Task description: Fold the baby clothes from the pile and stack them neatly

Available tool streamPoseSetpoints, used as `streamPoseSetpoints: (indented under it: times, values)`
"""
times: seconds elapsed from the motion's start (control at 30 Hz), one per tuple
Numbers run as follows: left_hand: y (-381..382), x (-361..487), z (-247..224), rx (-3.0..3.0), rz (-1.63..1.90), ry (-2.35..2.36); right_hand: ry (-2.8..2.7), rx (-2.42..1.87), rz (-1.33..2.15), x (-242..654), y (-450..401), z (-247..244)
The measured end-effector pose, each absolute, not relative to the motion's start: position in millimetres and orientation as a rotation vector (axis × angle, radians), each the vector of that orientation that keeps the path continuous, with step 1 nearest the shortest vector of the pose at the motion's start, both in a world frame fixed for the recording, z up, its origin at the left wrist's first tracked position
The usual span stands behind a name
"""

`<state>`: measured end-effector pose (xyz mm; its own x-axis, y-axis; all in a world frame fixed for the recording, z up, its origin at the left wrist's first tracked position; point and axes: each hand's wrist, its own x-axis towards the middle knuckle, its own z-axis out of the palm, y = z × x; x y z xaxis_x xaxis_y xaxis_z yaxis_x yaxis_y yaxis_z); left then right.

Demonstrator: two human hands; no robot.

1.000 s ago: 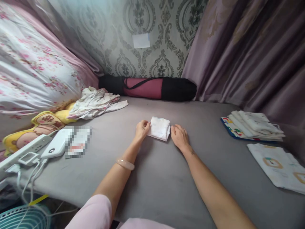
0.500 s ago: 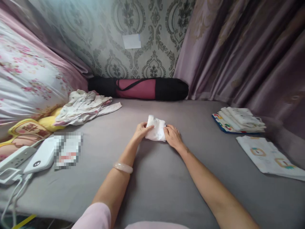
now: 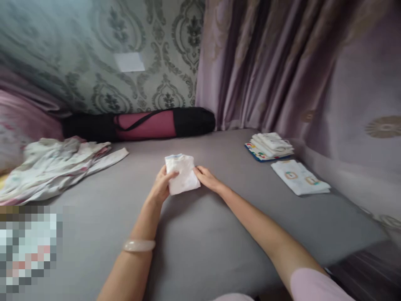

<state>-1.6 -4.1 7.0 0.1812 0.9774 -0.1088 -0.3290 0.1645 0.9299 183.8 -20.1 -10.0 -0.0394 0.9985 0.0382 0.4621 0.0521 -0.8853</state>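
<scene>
A small folded white cloth item [image 3: 184, 175], perhaps a garment, is held up above the grey sheet [image 3: 213, 234] between both hands. My left hand [image 3: 161, 184] grips its left side with the thumb over the front. My right hand [image 3: 206, 177] pinches its right edge. The fingers behind the cloth are hidden. Faint marks show on the white fabric, and a bluish band runs along its top edge.
A pile of loose clothes [image 3: 62, 163] lies at the left. Folded cloths form a stack [image 3: 271, 146] at the right, with a printed folded cloth [image 3: 297, 177] in front. A black and maroon long bag [image 3: 145, 124] rests along the wall; a curtain [image 3: 244, 62] hangs behind.
The view has turned to the right. Both hands have lifted the folded white cloth item off the sheet, and its front now faces me more fully.
</scene>
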Motion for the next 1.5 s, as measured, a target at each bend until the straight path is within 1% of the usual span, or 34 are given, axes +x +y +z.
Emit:
streamPoseSetpoints:
  times: [0.13, 0.2, 0.3, 0.43, 0.53, 0.83, 1.0, 1.23, 1.4, 1.5]
  values:
    - [-11, 3, 11, 0.859, 1.105, 0.845, -1.136, -1.282, 1.287, 183, -25, -13]
    - [-13, 6, 11, 0.848, 1.080, 0.842, -0.987, -1.235, 1.364, 184, -27, -16]
    - [-16, 10, 8, 0.873, 1.026, 0.852, -0.855, -1.218, 1.369, 191, -34, -14]
    - [-17, 12, 4, 0.913, 0.920, 0.852, -0.821, -1.239, 1.293, 214, -47, -2]
    - [-15, 11, 2, 0.924, 0.919, 0.945, -0.895, -1.282, 1.194, 243, -61, 6]
    - [0, -10, -7, 0.897, 1.152, 1.332, -1.024, -1.502, 0.789, 349, -115, 35]
    - [1, -17, -6, 0.901, 1.229, 1.402, -1.056, -1.559, 0.620, 404, -142, 50]
    - [0, -17, -4, 0.855, 1.202, 1.451, -0.778, -1.685, 0.533, 471, -160, 68]
    - [5, -19, -11, 0.863, 1.215, 1.480, -0.645, -1.754, 0.465, 498, -166, 77]
    - [8, -22, -16, 0.918, 1.234, 1.532, -0.583, -1.765, 0.485, 511, -166, 74]
